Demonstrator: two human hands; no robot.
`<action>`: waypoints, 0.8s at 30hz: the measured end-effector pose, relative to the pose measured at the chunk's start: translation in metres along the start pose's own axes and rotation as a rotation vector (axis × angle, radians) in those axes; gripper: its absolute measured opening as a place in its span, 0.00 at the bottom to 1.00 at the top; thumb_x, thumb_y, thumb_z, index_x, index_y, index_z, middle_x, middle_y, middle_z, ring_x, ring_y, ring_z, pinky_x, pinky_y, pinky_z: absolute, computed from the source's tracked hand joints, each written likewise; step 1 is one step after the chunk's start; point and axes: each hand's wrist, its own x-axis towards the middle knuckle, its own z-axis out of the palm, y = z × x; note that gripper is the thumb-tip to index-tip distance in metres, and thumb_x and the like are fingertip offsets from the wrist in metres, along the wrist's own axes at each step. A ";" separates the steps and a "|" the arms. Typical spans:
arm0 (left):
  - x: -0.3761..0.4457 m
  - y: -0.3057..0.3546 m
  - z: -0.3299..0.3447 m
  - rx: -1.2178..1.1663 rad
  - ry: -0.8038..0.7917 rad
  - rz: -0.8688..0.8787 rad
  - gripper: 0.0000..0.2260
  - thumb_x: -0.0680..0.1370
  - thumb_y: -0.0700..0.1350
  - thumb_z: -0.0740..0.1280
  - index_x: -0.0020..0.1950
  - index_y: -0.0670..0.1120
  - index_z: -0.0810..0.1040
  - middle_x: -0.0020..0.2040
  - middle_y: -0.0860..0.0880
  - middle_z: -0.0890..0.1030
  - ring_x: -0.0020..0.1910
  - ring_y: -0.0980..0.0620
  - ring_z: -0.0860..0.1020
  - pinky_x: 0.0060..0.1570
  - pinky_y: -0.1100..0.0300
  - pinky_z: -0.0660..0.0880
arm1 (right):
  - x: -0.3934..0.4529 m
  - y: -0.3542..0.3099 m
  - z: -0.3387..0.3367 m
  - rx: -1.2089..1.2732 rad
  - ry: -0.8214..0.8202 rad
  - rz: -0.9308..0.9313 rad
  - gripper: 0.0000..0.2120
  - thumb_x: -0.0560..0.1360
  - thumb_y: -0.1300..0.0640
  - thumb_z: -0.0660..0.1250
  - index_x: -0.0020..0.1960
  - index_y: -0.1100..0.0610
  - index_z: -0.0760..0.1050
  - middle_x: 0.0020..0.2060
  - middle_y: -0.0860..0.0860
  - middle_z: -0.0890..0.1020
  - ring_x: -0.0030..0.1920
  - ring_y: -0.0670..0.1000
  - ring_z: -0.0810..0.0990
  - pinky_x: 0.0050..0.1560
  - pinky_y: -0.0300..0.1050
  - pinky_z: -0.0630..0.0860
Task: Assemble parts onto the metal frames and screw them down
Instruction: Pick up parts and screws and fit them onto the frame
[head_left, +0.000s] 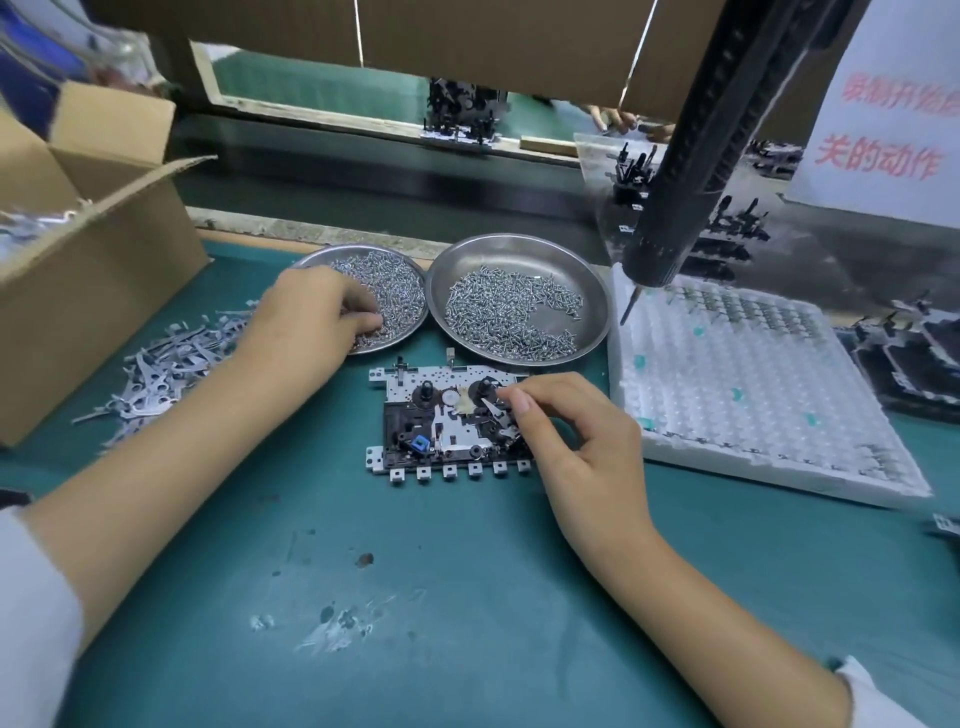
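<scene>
A metal frame (447, 423) with black plastic parts, two black spindles and a blue piece lies flat on the green mat in the middle. My right hand (576, 436) is over its right side, thumb and forefinger pinching a small silver lever (496, 410) set on the frame. My left hand (311, 317) reaches into the left steel dish (410, 270), fingers curled into the pile of small screws. A second steel dish (592, 291) with screws sits just right of it.
A black electric screwdriver (675, 197) hangs over the right side, tip above a white foam tray (753, 395). Loose silver levers (161, 369) lie at the left beside an open cardboard box (88, 270). A conveyor with an assembled frame runs behind.
</scene>
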 end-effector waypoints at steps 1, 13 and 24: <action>-0.002 0.001 0.000 0.010 0.042 0.002 0.05 0.74 0.46 0.71 0.49 0.50 0.84 0.41 0.47 0.82 0.42 0.46 0.75 0.44 0.57 0.69 | 0.000 0.000 0.000 -0.002 0.001 -0.004 0.05 0.75 0.64 0.68 0.44 0.59 0.82 0.41 0.49 0.82 0.44 0.43 0.78 0.46 0.33 0.73; -0.016 -0.005 0.001 -0.091 0.271 0.122 0.06 0.75 0.47 0.70 0.50 0.48 0.84 0.46 0.47 0.85 0.47 0.42 0.80 0.57 0.47 0.71 | 0.001 0.004 0.000 -0.007 0.001 -0.036 0.07 0.74 0.58 0.66 0.43 0.59 0.82 0.40 0.48 0.82 0.44 0.45 0.79 0.46 0.37 0.74; -0.028 -0.005 0.008 -0.307 0.326 0.194 0.05 0.76 0.42 0.69 0.47 0.41 0.82 0.41 0.49 0.82 0.40 0.46 0.79 0.50 0.60 0.73 | 0.069 -0.008 -0.011 -0.659 -0.126 -0.111 0.13 0.76 0.65 0.64 0.60 0.60 0.77 0.54 0.55 0.79 0.56 0.54 0.76 0.58 0.41 0.68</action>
